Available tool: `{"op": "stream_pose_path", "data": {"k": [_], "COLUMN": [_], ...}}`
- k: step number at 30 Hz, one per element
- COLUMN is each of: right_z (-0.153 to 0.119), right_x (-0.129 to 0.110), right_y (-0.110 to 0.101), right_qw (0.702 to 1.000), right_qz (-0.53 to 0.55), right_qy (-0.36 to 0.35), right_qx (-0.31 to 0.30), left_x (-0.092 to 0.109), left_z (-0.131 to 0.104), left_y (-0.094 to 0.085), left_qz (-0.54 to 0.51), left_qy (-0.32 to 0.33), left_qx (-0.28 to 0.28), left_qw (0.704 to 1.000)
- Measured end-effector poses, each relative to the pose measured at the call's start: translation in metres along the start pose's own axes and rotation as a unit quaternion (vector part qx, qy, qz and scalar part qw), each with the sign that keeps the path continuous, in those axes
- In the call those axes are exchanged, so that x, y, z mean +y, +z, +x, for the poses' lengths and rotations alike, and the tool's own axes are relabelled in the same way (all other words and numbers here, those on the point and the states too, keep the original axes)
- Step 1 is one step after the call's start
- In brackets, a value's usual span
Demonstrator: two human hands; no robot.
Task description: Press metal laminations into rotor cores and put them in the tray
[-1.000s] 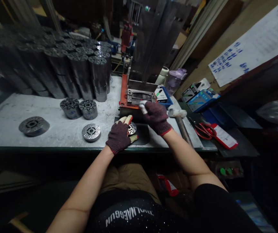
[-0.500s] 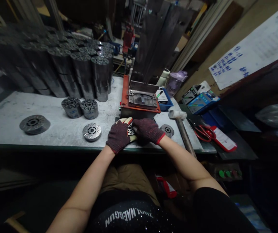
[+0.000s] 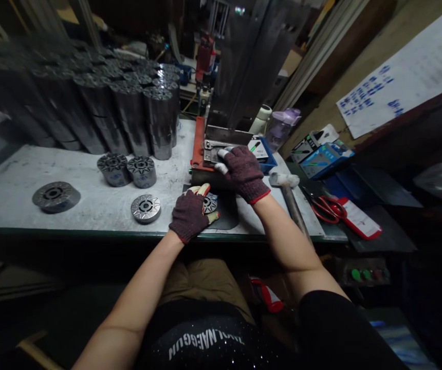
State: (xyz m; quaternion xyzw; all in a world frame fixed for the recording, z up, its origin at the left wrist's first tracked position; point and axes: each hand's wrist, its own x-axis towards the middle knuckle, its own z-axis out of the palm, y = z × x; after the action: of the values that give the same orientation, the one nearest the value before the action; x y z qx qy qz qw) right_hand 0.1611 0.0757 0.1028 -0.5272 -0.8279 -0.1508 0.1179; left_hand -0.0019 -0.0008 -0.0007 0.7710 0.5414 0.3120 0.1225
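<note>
My left hand [image 3: 190, 215], in a dark knit glove with pale fingertips, curls around a slotted metal rotor core [image 3: 209, 203] lying on a dark mat [image 3: 229, 210]. Its fingers lie along the far side and the thumb along the near side. My right hand [image 3: 242, 172], gloved the same way, reaches over the metal plate of an orange-based fixture [image 3: 198, 146]. Thumb and forefinger are apart there, and I see nothing between them. Left of my left hand another slotted core [image 3: 146, 208] lies flat on the bench.
Two thicker cores [image 3: 141, 171] and a wide one [image 3: 56, 197] sit further left, before tall stacks of cores [image 3: 158, 121]. A hammer [image 3: 288, 192] and red-handled scissors [image 3: 327, 208] lie to the right. Behind stand a blue bin [image 3: 269, 163] and a purple bottle [image 3: 281, 128].
My right hand has left the core and moved up and away from me to the fixture. My left hand stays on the core. The disc by my right wrist is no longer visible.
</note>
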Motion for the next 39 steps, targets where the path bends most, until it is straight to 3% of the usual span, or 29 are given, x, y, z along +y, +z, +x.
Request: {"op": "stream_pose_path", "data": {"k": [5, 8, 11, 14, 17, 21, 23, 26, 28, 33, 39], "right_z": [-0.043, -0.071, -0.075, -0.062, -0.055, -0.066, -0.07, -0.061, -0.045, -0.008, -0.003], "right_x": [-0.02, -0.035, -0.043, -0.047, -0.05, -0.044, -0.034, -0.017, -0.007, 0.005, 0.004], "right_y": [-0.001, 0.006, 0.005, -0.001, -0.001, 0.01, 0.012, 0.01, 0.008, 0.001, -0.013], "right_qw": [0.998, 0.986, 0.967, 0.958, 0.96, 0.968, 0.983, 1.0, 0.998, 1.0, 0.999], "right_qz": [0.026, 0.039, 0.017, -0.011, -0.024, -0.007, 0.005, 0.001, -0.01, 0.006, 0.005], "right_qy": [0.028, 0.012, -0.02, -0.057, -0.07, -0.034, -0.02, 0.024, 0.05, 0.021, -0.004], "right_qx": [-0.041, -0.159, -0.253, -0.28, -0.271, -0.249, -0.181, -0.006, 0.048, 0.002, -0.043], "left_x": [-0.001, -0.004, -0.005, -0.005, -0.005, -0.004, -0.001, 0.003, 0.005, 0.005, 0.002], "left_z": [0.0, -0.001, 0.0, 0.001, 0.001, -0.001, -0.002, -0.004, -0.004, -0.001, -0.001], "left_y": [0.001, 0.002, 0.002, 0.001, 0.0, 0.0, 0.0, -0.001, -0.001, 0.0, 0.0], "left_qz": [-0.009, -0.032, -0.044, -0.046, -0.053, -0.044, -0.021, 0.039, 0.072, 0.09, 0.052], "left_qy": [0.013, 0.038, 0.038, 0.035, 0.032, 0.027, 0.029, 0.045, 0.059, 0.06, 0.05], "left_qx": [0.007, -0.006, -0.007, -0.009, -0.006, 0.002, 0.0, -0.005, -0.014, -0.028, -0.011], "left_qw": [1.0, 0.999, 0.998, 0.998, 0.998, 0.999, 0.999, 0.998, 0.996, 0.994, 0.997]}}
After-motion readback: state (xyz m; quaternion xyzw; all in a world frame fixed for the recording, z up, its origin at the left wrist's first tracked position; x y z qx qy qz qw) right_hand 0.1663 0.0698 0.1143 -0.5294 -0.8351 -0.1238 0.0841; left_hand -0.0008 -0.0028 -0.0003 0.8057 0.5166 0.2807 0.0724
